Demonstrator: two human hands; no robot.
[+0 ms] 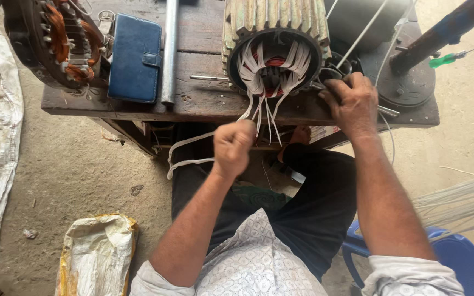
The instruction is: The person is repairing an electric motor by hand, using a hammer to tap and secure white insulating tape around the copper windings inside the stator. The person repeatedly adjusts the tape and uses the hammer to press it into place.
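from the head view i look straight down at a worn wooden workbench [204, 104] with a ribbed green motor housing [272, 41] lying on it, its open end facing me. inside the opening i see white sleeved wires [259, 82] looped around the rim, with red winding showing behind them. several of those white leads hang out over the front edge of the bench.

my left hand [232, 147] sits just below the bench edge, curled into a tight fist around a bunch of the white leads; two white strands [185, 153] trail out to the left of the fist and droop over my dark trousers. my right hand [352, 101] rests on the bench at the right side of the housing, fingers bent down and pressed against the rim. i think it pins something thin there, but the knuckles hide the fingertips, so i cannot tell what, if anything, it grips.

left of the housing lies a metal tube [169, 52] running away from me, and beside that a blue wallet-style phone case [135, 57]. at the far left corner sits another stator [56, 38] with copper-coloured coils. to the right a green-handled screwdriver [448, 58] sticks out near a dark pipe [440, 33], above a round dark plate [412, 82].

on the dirt floor i see a white and yellow sack [97, 255], and a blue plastic stool [459, 255] under me at the lower right.
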